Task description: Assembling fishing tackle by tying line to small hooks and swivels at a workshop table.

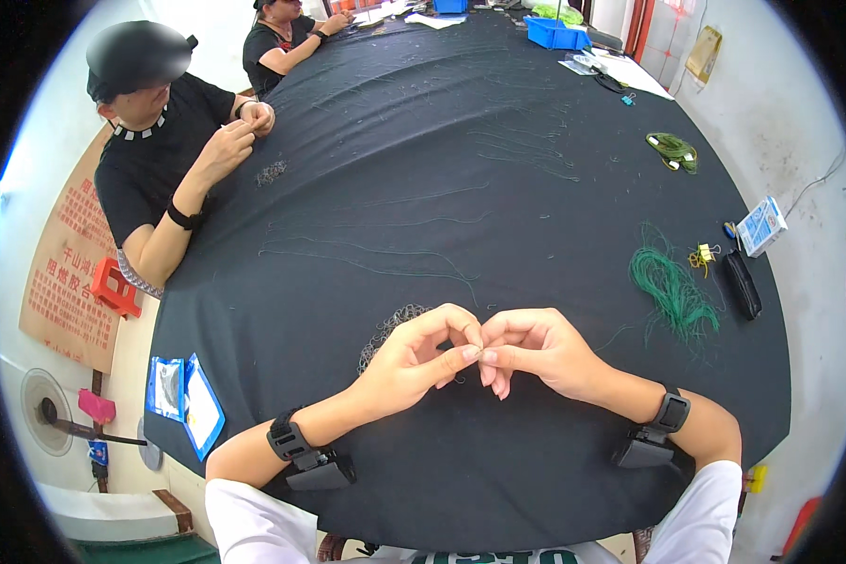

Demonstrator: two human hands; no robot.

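Left hand [414, 359] and right hand [547, 355] met just right of the tangled grey pile [385, 331], thumbs and forefingers pinched together, any piece between them too small to make out; a slackened pinch risked losing it there.

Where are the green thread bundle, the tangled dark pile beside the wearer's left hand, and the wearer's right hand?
Green thread bundle [672, 289], head view: middle of its strands.
Tangled dark pile [382, 336], head view: its uncovered part.
Right hand [550, 353], head view: its middle.
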